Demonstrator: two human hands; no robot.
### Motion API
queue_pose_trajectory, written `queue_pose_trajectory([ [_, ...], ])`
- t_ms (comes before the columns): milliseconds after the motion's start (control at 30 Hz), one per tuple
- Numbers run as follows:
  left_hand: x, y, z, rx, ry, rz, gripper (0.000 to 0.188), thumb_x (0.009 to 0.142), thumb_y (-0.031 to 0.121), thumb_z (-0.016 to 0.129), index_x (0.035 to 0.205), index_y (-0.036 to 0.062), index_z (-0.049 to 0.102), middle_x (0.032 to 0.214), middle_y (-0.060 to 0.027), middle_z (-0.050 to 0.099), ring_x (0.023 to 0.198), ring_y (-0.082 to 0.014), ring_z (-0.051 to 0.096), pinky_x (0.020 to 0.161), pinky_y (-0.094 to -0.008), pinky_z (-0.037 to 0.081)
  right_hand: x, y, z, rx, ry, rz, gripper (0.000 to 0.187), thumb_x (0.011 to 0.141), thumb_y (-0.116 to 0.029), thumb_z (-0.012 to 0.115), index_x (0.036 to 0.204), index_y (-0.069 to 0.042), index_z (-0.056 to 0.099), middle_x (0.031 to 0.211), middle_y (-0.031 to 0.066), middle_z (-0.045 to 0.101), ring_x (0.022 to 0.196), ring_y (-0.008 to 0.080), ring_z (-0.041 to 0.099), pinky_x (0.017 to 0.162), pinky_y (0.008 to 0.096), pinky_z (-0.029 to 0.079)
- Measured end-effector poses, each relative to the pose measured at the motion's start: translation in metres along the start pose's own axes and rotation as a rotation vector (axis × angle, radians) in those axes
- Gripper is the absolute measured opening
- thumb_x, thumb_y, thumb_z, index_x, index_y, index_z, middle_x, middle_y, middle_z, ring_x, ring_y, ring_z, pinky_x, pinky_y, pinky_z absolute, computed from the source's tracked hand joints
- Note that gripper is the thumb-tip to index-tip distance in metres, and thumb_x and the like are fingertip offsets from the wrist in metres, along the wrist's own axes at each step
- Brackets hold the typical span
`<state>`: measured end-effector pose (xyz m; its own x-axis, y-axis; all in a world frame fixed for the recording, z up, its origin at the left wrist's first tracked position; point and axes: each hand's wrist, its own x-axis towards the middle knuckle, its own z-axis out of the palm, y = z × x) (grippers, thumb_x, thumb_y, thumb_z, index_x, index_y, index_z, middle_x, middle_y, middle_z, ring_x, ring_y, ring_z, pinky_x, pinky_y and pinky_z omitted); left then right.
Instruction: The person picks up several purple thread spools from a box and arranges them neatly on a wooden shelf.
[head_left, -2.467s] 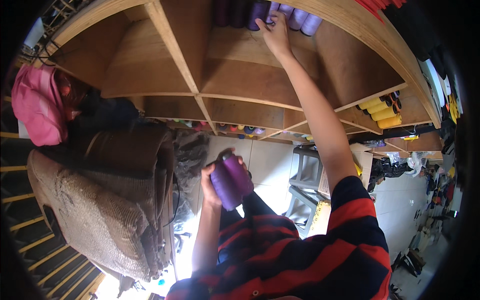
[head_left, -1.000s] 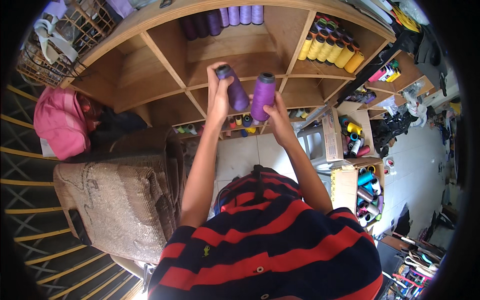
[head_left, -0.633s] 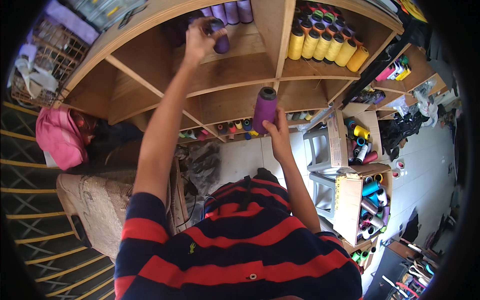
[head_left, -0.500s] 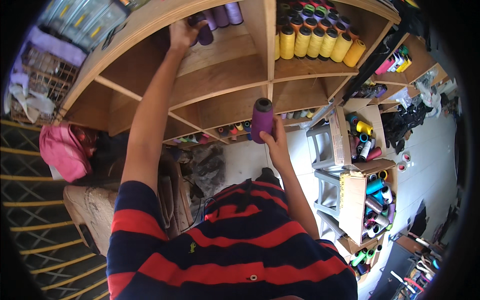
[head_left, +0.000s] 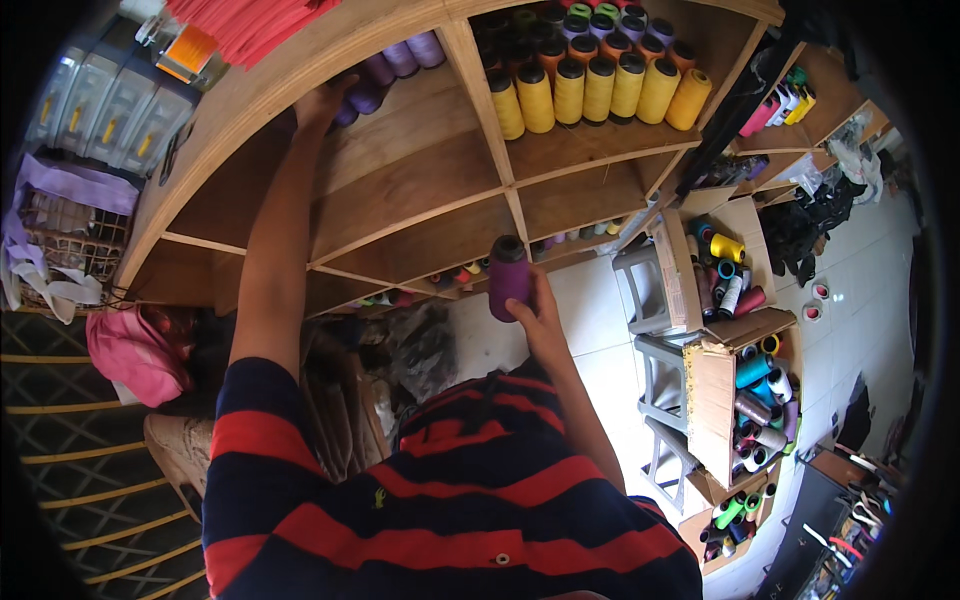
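My right hand (head_left: 536, 315) is closed around a dark purple thread spool (head_left: 509, 280), held upright in front of the shelf. Reaching up into the upper left compartment of the wooden shelf (head_left: 400, 215), my left hand (head_left: 320, 103) lies in shadow beside another dark purple thread spool (head_left: 346, 112). Its fingers are partly hidden, so whether it grips that spool cannot be made out. Purple and lilac spools (head_left: 398, 58) stand in a row behind it, along the same compartment.
Rows of yellow spools (head_left: 598, 88) fill the compartment to the right. Cardboard boxes (head_left: 712, 410) of mixed spools rest by grey stools (head_left: 662, 385) on the right. A wire basket (head_left: 78, 235), clear drawers (head_left: 105, 110) and a pink cloth bag (head_left: 135, 355) are at the left.
The view has shifted. My left hand has moved further left in the compartment; the spool earlier seen in it is no longer clearly in its grip. My right hand keeps its spool, now lower.
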<state>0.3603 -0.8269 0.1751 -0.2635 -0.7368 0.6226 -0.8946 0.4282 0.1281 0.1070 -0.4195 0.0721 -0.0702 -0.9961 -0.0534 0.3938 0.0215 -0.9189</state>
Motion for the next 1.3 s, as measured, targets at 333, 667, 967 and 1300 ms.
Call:
queue_pose_trajectory([
  [333,-0.027,0.031,-0.014,0.212,0.132,0.030,0.062,0.077,0.044,0.072,0.129,0.0163,0.050,0.130,-0.0154,0.048,0.122,-0.0391,0.040,0.094,-0.0569,0.033,0.013,-0.003,0.020,-0.069,-0.065,0.006,0.055,0.085,-0.009,0.064,0.132,-0.001,0.037,0.121,0.0123,0.053,0.114,0.0191,0.052,0.096,0.0319,0.041],
  [667,-0.158,0.055,-0.020,-0.085,-0.013,-0.111,0.024,0.080,0.019,0.067,0.103,0.0121,0.065,0.110,-0.0116,0.058,0.099,-0.0360,0.053,0.088,-0.0453,0.043,0.118,-0.034,0.068,-0.265,-0.134,-0.347,0.048,0.081,-0.014,0.071,0.119,0.004,0.047,0.114,0.0172,0.059,0.101,0.0230,0.061,0.088,0.0333,0.047],
  [967,-0.172,0.059,-0.029,-0.180,-0.092,-0.137,0.025,0.080,0.024,0.065,0.100,0.0097,0.064,0.107,-0.0120,0.056,0.105,-0.0325,0.048,0.088,-0.0459,0.039,0.285,-0.042,0.102,-0.876,-0.039,-0.484,0.036,0.084,-0.013,0.067,0.112,0.001,0.051,0.105,0.0182,0.064,0.103,0.0259,0.062,0.086,0.0383,0.048],
  [1300,-0.170,0.069,-0.033,-0.089,-0.096,-0.155,0.023,0.079,0.022,0.064,0.098,0.0086,0.061,0.105,-0.0124,0.056,0.104,-0.0318,0.049,0.086,-0.0460,0.040,0.369,-0.029,0.129,-0.994,0.082,-0.454,0.055,0.079,-0.018,0.070,0.126,0.001,0.050,0.119,0.0224,0.059,0.115,0.0344,0.055,0.097,0.0387,0.043],
])
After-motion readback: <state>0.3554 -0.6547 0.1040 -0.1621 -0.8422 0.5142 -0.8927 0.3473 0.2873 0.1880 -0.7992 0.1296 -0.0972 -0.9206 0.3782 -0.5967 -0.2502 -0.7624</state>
